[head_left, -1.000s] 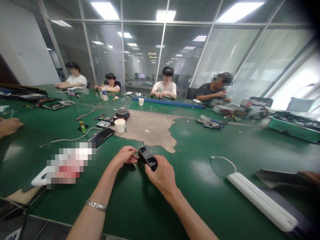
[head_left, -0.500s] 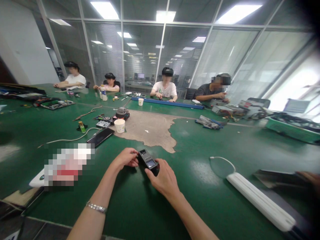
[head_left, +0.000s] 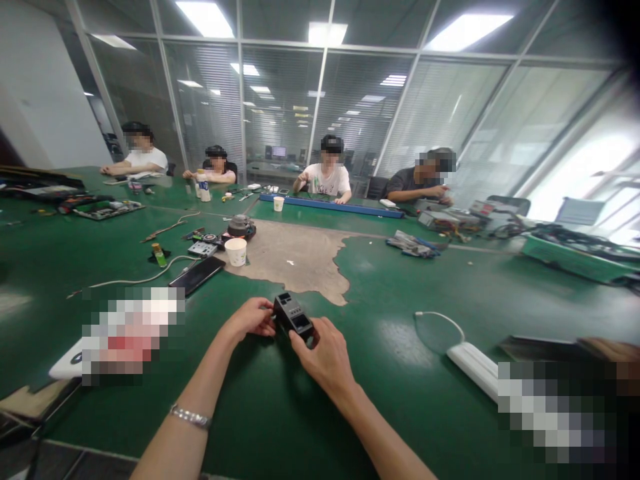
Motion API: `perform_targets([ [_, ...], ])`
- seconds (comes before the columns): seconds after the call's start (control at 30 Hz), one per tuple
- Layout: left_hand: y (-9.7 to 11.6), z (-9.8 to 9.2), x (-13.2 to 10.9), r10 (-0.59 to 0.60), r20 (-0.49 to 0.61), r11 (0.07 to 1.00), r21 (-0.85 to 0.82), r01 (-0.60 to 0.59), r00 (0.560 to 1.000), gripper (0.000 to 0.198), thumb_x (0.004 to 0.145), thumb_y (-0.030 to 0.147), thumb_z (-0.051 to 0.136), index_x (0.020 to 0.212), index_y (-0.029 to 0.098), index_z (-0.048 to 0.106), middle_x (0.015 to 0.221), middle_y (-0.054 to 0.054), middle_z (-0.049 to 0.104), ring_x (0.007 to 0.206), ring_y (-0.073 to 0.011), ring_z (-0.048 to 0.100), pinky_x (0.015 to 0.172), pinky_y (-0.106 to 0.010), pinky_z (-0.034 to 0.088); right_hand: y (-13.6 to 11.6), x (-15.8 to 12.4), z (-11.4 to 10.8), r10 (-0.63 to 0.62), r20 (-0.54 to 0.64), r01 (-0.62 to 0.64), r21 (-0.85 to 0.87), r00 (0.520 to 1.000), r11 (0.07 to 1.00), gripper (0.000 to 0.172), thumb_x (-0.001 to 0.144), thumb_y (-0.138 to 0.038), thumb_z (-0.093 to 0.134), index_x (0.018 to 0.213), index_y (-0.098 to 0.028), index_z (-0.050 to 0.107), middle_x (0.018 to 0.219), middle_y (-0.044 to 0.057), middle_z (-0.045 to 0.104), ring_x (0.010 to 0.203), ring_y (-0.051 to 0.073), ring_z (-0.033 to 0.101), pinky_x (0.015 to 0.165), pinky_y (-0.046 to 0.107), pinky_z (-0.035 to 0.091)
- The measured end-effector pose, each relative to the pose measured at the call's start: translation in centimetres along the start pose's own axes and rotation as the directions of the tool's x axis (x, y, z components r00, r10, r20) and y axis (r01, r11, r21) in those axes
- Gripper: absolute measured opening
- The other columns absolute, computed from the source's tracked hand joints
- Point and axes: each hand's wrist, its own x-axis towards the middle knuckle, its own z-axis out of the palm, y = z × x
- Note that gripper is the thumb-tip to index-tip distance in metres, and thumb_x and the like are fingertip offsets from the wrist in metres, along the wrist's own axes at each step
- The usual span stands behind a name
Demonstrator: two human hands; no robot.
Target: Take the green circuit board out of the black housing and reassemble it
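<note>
Green tabletop point(head_left: 390, 293), tan patch point(head_left: 295, 253) | glass partition point(head_left: 277, 93) beyond | both hands point(head_left: 326, 350) grasping a black device point(head_left: 293, 313)

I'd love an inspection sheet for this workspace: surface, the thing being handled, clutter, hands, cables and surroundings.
Surface: green table with a ragged-edged tan patch.
Job's thing: black device, tilted, between the hands; whether it touches the table is unclear.
Clutter: paper cup, phone and gloves beyond the hands; green basket at far right.
Hands: right hand grips the device's near end; left hand is at its far end, contact unclear.
Cables: pale cable lying loose at left; white cord curving from a white bar at right.
Surroundings: four people across the table; glass wall behind.
</note>
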Motion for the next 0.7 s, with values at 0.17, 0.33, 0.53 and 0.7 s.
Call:
perform_targets([
  [0.17, 0.3, 0.1, -0.4, 0.007, 0.008, 1.0, -0.014, -0.007, 1.0, 0.013, 0.088, 0.02, 0.052, 0.099, 0.013, 0.054, 0.065, -0.005, 0.067, 0.053, -0.0151, 0.067, 0.053, -0.023, 0.054, -0.1, 0.3, -0.5, -0.003, -0.04, 0.005, 0.04, 0.999, 0.999, 0.023, 0.082, -0.041, 0.057, 0.082, -0.019, 0.06, 0.076, 0.002, 0.057, 0.067, 0.015, 0.051, 0.063, 0.026, 0.038],
  [0.33, 0.2, 0.2, -0.3, 0.001, 0.002, 0.999, -0.044, -0.001, 1.0, 0.012, 0.088, 0.017, 0.052, 0.099, 0.013, 0.052, 0.065, -0.006, 0.067, 0.056, -0.0162, 0.068, 0.053, -0.023, 0.053, 0.3, 0.7, -1.0, 0.009, -0.094, -0.004, 0.056, 0.996, 0.998, 0.023, 0.083, -0.041, 0.056, 0.086, -0.018, 0.061, 0.076, 0.002, 0.058, 0.065, 0.014, 0.051, 0.064, 0.026, 0.038],
  [0.53, 0.3, 0.2, -0.3, 0.011, 0.009, 0.999, -0.051, -0.01, 1.0, 0.012, 0.088, 0.017, 0.053, 0.099, 0.012, 0.053, 0.065, -0.008, 0.067, 0.056, -0.016, 0.068, 0.052, -0.022, 0.052, 2.2, 1.4, -1.3, 0.067, -0.124, -0.066, 0.012, 0.99, 0.998, 0.025, 0.084, -0.042, 0.053, 0.084, -0.019, 0.06, 0.076, 0.003, 0.059, 0.07, 0.016, 0.053, 0.067, 0.027, 0.038],
  [0.7, 0.1, 0.4, -0.2, 0.003, 0.022, 0.999, -0.037, -0.002, 1.0, 0.012, 0.088, 0.016, 0.053, 0.099, 0.012, 0.054, 0.067, -0.008, 0.068, 0.058, -0.0166, 0.069, 0.053, -0.022, 0.054, 3.6, 1.6, -1.1, 0.13, -0.081, -0.136, -0.07, 0.988, 0.988, 0.025, 0.082, -0.043, 0.053, 0.081, -0.019, 0.06, 0.079, 0.005, 0.06, 0.075, 0.018, 0.055, 0.069, 0.028, 0.039],
])
